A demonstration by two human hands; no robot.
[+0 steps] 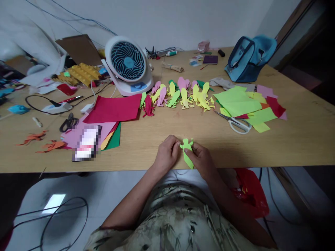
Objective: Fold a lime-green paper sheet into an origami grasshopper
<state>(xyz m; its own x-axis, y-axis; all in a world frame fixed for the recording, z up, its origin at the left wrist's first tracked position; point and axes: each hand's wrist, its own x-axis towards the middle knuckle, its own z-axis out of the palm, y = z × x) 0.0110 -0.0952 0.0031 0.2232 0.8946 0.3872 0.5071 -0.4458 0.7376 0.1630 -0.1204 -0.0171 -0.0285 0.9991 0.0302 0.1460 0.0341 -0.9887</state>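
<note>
A small green folded paper figure is held between both hands at the near edge of the wooden table. My left hand pinches its upper left part with curled fingers. My right hand grips its right side and lower tail with closed fingers. A row of finished folded figures in yellow, green, pink and red lies farther back in the middle of the table.
White-handled scissors lie beside a pile of green, yellow and red paper sheets. A red sheet and stacked coloured paper are on the left, with black scissors, a phone, a desk fan and a blue bag.
</note>
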